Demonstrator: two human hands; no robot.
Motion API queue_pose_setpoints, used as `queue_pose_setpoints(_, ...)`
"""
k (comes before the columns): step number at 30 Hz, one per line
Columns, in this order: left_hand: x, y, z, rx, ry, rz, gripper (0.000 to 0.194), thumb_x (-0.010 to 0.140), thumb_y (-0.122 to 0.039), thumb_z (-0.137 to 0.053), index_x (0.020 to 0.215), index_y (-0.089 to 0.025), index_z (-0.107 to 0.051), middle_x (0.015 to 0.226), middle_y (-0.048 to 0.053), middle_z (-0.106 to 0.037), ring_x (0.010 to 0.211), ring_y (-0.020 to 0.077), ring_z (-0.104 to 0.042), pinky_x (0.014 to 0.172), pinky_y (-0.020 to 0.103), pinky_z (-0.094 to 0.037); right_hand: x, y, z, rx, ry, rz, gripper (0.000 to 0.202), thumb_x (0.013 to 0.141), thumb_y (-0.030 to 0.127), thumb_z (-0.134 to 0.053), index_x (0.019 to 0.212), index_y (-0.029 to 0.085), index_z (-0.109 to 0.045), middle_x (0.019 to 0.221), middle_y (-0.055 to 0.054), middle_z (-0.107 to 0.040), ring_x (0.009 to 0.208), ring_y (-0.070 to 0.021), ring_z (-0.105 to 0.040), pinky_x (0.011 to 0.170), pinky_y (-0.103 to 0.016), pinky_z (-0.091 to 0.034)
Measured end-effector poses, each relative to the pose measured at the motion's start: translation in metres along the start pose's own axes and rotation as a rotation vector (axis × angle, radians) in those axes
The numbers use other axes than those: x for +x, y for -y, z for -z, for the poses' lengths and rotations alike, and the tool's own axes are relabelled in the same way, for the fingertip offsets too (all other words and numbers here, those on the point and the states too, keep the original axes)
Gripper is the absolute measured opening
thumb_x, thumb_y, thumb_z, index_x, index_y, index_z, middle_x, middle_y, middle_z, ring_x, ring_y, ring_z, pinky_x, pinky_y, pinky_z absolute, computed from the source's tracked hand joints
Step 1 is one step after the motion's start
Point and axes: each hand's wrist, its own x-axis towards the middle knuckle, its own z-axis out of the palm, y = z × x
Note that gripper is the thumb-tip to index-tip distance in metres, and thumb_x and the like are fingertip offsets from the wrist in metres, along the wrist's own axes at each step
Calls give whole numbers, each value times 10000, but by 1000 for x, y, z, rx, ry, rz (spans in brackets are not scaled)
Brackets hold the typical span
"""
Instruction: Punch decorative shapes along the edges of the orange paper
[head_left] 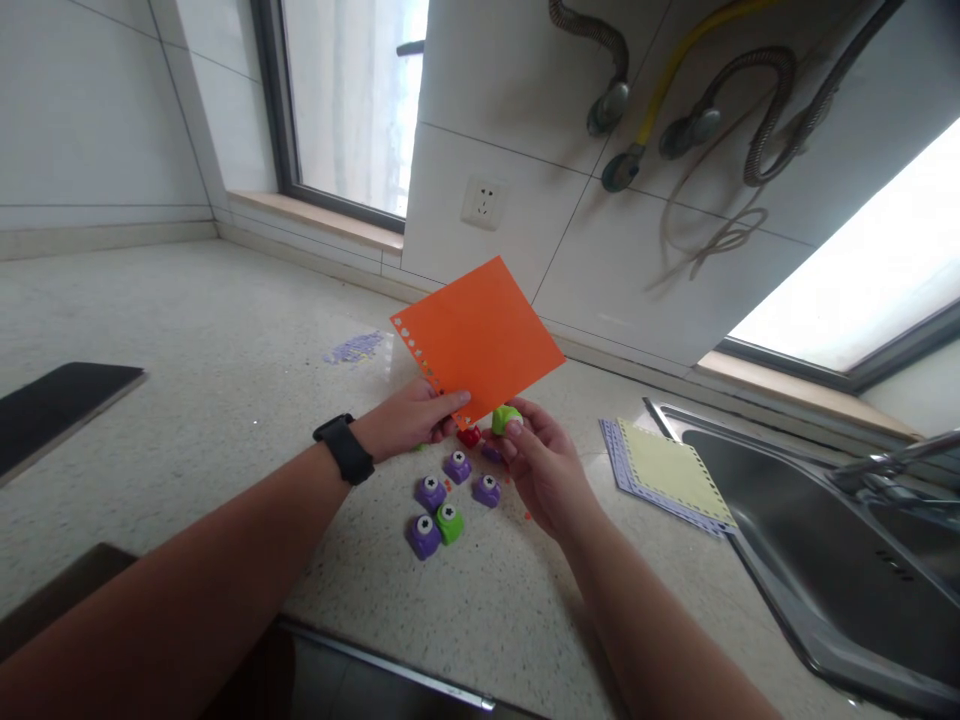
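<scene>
My left hand [420, 415], with a black watch [345, 448] on the wrist, pinches the lower left edge of an orange sheet of paper [480, 335]. Small shaped holes run along that edge. In my right hand [544, 460] is a green craft punch [505, 420], gripped by thumb and fingers close to the sheet's lower corner. Whether the punch touches the paper I cannot tell. Below the hands stand several purple punches [430, 491] and another green punch [450, 523]. A red punch [469, 435] is partly hidden under the paper's corner.
Purple and yellow paper bits [356, 347] lie in a pile on the speckled countertop [225, 320]. Punched yellow and lilac sheets [671, 470] are stacked at the edge of a steel sink [795, 560]. A dark flat object [67, 410] rests at far left.
</scene>
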Motion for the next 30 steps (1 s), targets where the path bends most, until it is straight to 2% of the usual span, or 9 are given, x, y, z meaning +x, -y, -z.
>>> queue_pose_setpoints(5,-2,-4,-2,25,10,8,322,852,-461,-681,744,-167,-604,530,-51,-520,436,67,-413,413,171,-278,0,1,-2,-41,3,-2,328,765,369,-863,1033,237,-730,957,-29,-744,818,-166,-708,803,-310,-570)
queue_pose_setpoints(10,-2,-4,-1,107,76,9,377,918,-473,-597,728,-150,-646,555,-10,-584,433,78,-454,423,192,-331,-1,1,-2,-83,39,-26,285,787,411,-845,1000,243,-756,969,-42,-742,818,-181,-686,832,-349,-556)
queue_pose_setpoints(14,-2,-4,0,178,116,-15,450,957,-485,-540,670,-153,-644,546,11,-608,413,85,-467,423,205,-352,-1,2,-2,-119,51,-34,257,805,433,-821,958,236,-760,747,6,-657,749,-166,-645,818,-329,-540)
queue_pose_setpoints(16,-1,-4,1,186,118,-22,457,961,-491,-535,666,-158,-640,535,6,-602,413,88,-472,425,204,-359,-1,2,-3,-123,37,-40,260,802,435,-821,951,233,-755,697,22,-619,736,-163,-638,803,-317,-535)
queue_pose_setpoints(20,-1,-4,1,208,114,-56,468,964,-503,-528,660,-162,-630,514,2,-588,416,93,-474,432,205,-361,-1,1,-3,-111,21,-30,260,794,428,-831,956,244,-744,827,0,-690,759,-159,-652,806,-316,-541)
queue_pose_setpoints(24,-2,-4,1,230,119,-72,452,957,-511,-534,684,-165,-634,534,-2,-587,431,97,-475,442,214,-370,-1,-2,-2,-121,65,-28,238,816,417,-820,979,256,-753,958,-29,-737,849,-172,-679,864,-327,-540)
queue_pose_setpoints(30,-4,-2,-1,299,142,-68,472,951,-537,-521,671,-171,-619,572,10,-588,473,107,-470,469,229,-371,-1,0,-2,-160,96,3,208,864,437,-774,950,248,-762,907,-22,-713,818,-166,-644,818,-314,-527)
